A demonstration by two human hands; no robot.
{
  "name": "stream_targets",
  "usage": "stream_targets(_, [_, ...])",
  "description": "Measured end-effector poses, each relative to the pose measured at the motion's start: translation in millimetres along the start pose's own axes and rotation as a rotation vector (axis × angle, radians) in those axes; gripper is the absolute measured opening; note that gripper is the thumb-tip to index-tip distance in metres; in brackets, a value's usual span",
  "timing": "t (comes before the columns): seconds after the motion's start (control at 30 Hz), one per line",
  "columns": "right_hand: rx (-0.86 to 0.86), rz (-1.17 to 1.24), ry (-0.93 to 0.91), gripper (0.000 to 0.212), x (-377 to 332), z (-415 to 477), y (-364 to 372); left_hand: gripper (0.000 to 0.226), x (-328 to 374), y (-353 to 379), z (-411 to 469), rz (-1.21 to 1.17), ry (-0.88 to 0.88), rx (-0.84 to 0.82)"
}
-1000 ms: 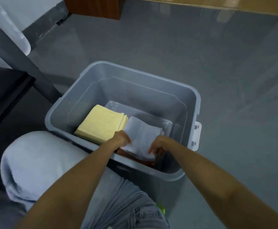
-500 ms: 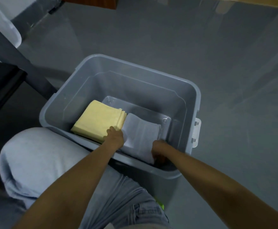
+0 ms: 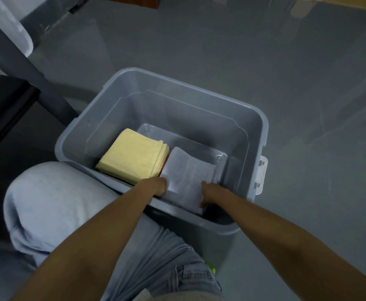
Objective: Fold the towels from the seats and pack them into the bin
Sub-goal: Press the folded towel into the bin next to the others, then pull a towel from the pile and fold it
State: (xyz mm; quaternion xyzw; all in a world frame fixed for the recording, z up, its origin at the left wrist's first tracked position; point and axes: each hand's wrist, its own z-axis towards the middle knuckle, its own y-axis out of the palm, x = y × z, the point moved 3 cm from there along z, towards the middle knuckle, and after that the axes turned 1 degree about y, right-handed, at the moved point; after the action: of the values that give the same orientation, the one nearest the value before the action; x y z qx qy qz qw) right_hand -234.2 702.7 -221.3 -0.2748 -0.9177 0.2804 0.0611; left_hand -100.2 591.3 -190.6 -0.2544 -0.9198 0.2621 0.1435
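Observation:
A grey plastic bin (image 3: 199, 92) stands on the floor in front of my knees. Inside, at the near left, lies a folded yellow towel (image 3: 132, 158). To its right lies a folded white towel (image 3: 187, 177), flat near the bin's bottom. My left hand (image 3: 156, 187) grips the white towel's near left edge, and my right hand (image 3: 210, 193) grips its near right edge. Both hands reach down inside the bin's near wall, and most of their fingers are hidden under the cloth.
My knee in light grey trousers (image 3: 54, 203) is just left of the bin. A dark seat (image 3: 1, 109) and a slanted grey chair post (image 3: 25, 68) stand at the left. Grey floor (image 3: 264, 51) stretches beyond and to the right of the bin.
Both hands have lowered the white towel deeper into the bin and it now lies flatter beside the yellow towel, covering the reddish cloth seen under it earlier.

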Motion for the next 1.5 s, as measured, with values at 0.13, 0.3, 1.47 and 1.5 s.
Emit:
stream_targets(0.13, [0.131,-0.193,-0.029,0.043,-14,-8,-33,0.035,-12,-22,-9,-0.005,0.001,0.054])
stream_targets(0.3, [0.383,-0.126,-0.141,0.037,-73,-39,-111,0.027,-38,-93,-45,-0.138,-0.016,0.339])
stream_targets(1.47, [0.325,-0.198,-1.382,0.068,-718,-316,29,0.061,-547,126,-456,-0.732,-1.155,1.311])
stream_targets(1.5, [0.322,-0.238,-1.378,0.072,-727,-316,33,0.059,-556,127,-458,-0.739,-1.151,1.268])
